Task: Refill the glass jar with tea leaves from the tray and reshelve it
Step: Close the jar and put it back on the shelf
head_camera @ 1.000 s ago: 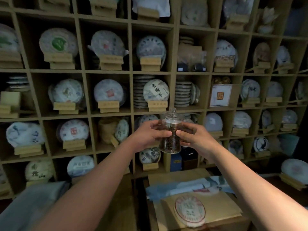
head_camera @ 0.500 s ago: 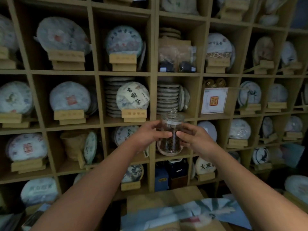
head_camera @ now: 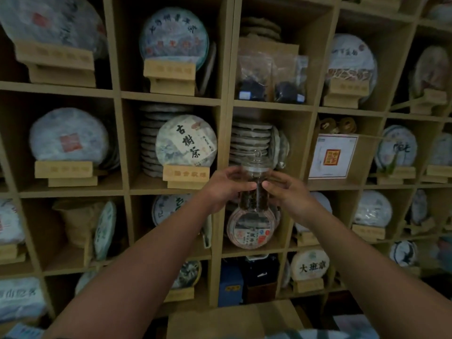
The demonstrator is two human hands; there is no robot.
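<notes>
A clear glass jar (head_camera: 255, 189) with a knobbed glass lid and dark tea leaves inside is held upright at arm's length in front of the wooden shelf wall (head_camera: 226, 143). My left hand (head_camera: 226, 188) grips its left side and my right hand (head_camera: 285, 192) grips its right side, fingertips meeting across the front. The jar hangs level with the shelf board under a compartment holding a stack of tea cakes (head_camera: 252, 143). No tray is in view.
Cubbies all around hold paper-wrapped round tea cakes on wooden stands. Bagged tea (head_camera: 271, 77) sits in the cubby above, a white boxed item (head_camera: 332, 156) to the right, a wrapped cake (head_camera: 250, 227) just below the jar. A cardboard surface (head_camera: 234, 319) lies at the bottom.
The shelves have grown larger and shifted left as I came closer. Both hands have carried the jar upward and forward toward the stacked-cake compartment.
</notes>
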